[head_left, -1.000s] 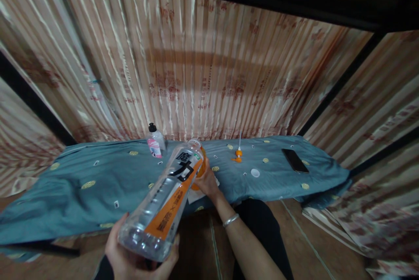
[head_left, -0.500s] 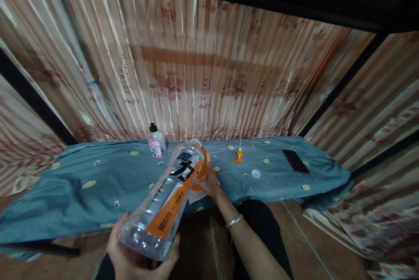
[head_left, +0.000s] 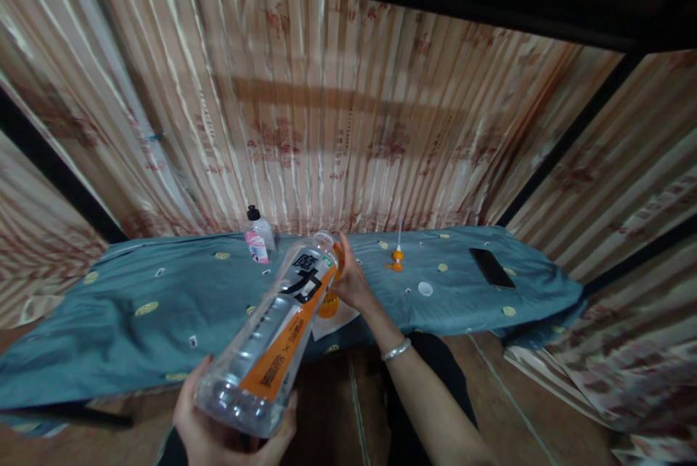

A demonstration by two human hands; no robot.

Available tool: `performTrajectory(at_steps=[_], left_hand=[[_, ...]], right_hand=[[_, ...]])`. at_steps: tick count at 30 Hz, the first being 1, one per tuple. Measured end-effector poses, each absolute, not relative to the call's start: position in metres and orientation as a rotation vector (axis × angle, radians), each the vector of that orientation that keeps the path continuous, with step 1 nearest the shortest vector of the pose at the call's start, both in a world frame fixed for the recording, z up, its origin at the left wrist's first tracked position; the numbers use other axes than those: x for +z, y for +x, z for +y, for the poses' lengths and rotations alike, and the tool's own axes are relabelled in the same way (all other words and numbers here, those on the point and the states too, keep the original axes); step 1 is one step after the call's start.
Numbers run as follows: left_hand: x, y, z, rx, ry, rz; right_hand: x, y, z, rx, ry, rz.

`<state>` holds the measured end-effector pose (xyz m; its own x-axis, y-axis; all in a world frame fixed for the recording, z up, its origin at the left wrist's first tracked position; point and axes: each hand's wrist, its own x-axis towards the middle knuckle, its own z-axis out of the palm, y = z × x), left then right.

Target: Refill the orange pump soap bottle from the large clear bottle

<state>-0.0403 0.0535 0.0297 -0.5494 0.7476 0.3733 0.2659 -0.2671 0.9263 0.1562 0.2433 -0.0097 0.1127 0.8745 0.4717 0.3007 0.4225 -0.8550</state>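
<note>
My left hand (head_left: 229, 415) is wrapped round the base of a big clear plastic bottle (head_left: 272, 335) with an orange and black label. The bottle leans, its open mouth pointing up and away to the right. My right hand (head_left: 351, 279), with a silver bangle at the wrist, closes round an orange bottle (head_left: 327, 305) just behind the clear bottle's neck. Much of the orange bottle is hidden by the hand and the clear bottle. Under it lies a white sheet of paper (head_left: 344, 319). An orange pump head (head_left: 398, 257) with its tube up stands farther right.
On the blue-green sheet (head_left: 179, 284) are a clear pump bottle (head_left: 258, 237) with a black top, a white round disc (head_left: 425, 289) and a black phone (head_left: 491, 268). Patterned curtains (head_left: 327, 125) hang behind. Dark bed posts (head_left: 571, 139) frame both sides.
My right hand has shifted slightly up and right, so more of the orange bottle's lower part and the paper show. The clear bottle has moved very slightly left.
</note>
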Motion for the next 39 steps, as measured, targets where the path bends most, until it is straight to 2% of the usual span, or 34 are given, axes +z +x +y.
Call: performTrajectory(at_steps=[26, 39], left_hand=[[0.001, -0.068, 0.057, 1.850, 1.468, 1.676], [0.015, -0.059, 0.055, 1.835, 1.367, 1.729]], right_hand=[[0.002, 0.150, 0.239, 0.586, -1.143, -1.520], [-0.001, 0.147, 0.239, 0.589, -1.134, -1.496]])
